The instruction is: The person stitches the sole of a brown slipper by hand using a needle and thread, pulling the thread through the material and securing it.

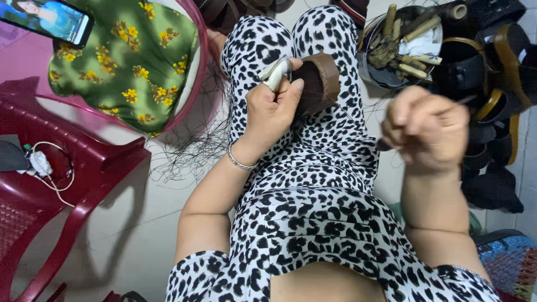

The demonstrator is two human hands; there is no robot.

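I count two hands, one brown sandal piece, one thin needle-like tool and one round tin of tools. My left hand (pixel 271 109) has its grip closed around the brown sandal piece (pixel 319 83), pressing it against my knees in the black-and-white spotted fabric (pixel 313 184); one finger there wears a whitish wrap. A single metal bangle (pixel 240 162) sits on that wrist. My right hand (pixel 428 128) is blurred, its grip pinched shut on the needle-like tool (pixel 456 103), held up in the air well apart from the sandal piece.

The sandal piece lies with its long axis running roughly left to right in the view. Its wide brown strap end points right, toward the tin, and its dark body is tucked under my thumb.

The round tin (pixel 400 47) sits on the floor just right of my knee, holding several sticks and spools; I cannot count them exactly. Dark sandals (pixel 492 84) are stacked along the right edge, leaving little room there. To the left stand one red plastic chair (pixel 84 168), one pink basin (pixel 196 84) holding green flowered cloth, and one phone (pixel 47 19). Bare pale floor (pixel 145 223) lies open between the chair and my left arm.
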